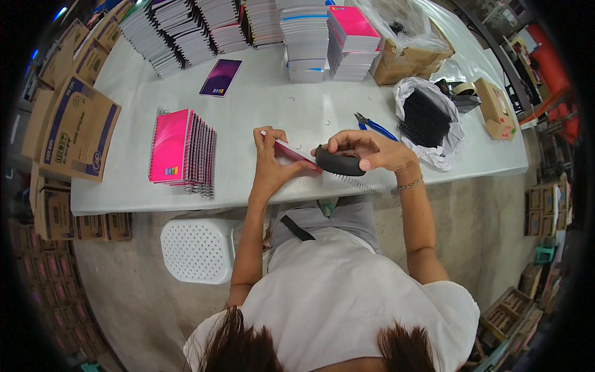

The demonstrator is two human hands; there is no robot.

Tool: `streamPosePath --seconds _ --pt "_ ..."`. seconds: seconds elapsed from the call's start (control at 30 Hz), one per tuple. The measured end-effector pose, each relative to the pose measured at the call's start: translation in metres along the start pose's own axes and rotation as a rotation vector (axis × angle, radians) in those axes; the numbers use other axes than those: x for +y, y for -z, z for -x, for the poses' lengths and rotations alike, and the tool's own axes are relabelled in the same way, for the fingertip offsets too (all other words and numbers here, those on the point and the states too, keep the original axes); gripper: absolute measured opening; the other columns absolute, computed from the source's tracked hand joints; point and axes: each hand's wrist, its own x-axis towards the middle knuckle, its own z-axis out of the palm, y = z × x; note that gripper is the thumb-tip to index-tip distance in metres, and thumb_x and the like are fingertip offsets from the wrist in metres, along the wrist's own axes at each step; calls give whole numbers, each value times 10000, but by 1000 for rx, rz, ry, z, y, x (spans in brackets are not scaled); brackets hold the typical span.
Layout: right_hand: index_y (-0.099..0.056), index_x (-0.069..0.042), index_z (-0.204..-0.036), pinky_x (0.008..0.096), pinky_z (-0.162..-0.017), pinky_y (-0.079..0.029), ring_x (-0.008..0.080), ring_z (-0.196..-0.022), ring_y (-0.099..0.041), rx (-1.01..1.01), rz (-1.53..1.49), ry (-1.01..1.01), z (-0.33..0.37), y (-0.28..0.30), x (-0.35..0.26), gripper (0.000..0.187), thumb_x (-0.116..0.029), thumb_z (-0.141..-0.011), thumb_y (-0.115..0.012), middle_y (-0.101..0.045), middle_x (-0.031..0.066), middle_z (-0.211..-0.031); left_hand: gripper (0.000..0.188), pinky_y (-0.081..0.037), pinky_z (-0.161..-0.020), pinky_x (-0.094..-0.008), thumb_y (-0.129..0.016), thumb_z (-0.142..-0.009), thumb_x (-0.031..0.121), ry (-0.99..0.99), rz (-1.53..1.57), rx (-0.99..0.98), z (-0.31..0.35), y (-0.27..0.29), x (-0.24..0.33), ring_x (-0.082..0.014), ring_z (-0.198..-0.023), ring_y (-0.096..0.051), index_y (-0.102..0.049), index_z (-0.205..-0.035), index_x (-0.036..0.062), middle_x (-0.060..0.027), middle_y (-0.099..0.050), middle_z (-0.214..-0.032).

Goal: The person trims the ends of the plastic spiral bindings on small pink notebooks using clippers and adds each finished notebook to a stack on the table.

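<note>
Pink notebook, clamped by left hand; right hand fingers clamped on black tool at its wire spiral

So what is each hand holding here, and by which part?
The left hand grips a pink notebook by its left end. The right hand holds a black roller-like tool across its top, pressed along the notebook's spiral edge.

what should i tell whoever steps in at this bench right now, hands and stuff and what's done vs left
Left hand: fingers grip the pink notebook at the table's near edge.
Right hand: pressing a black roller-like tool along the notebook's wire spiral, part of which sticks out past the tool.
Done: a row of bound pink notebooks lies to the left.
Left: stacks of notebooks at the far edge; whether they are bound cannot be told. Black spirals sit in a bag on the right, blue pliers beside them.
</note>
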Motion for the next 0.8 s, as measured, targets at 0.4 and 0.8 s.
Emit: streamPosePath --seconds 0.4,0.8 --pt "-564 -15 -1321 283 -1001 -455 168 -1195 -580 151 15 -52 5 -10 -6 513 -140 -866 -765 -600 70 -1282 729 -501 -878 -447 -953 -540 185 21 19 -48 0 3 -7 -293 -1084 -510 -478 -1086 93 -98 -378 -1140" --pt "-586 -40 -1324 295 -1041 -421 173 -1173 -574 324 331 -182 -5 -14 2 586 -283 -826 -779 -600 50 -1269 773 -501 -892 -434 -985 -521 257 62 37 -79 -5 9 4 -295 -1070 -521 -491 -1093 94 -90 -396 -1141"
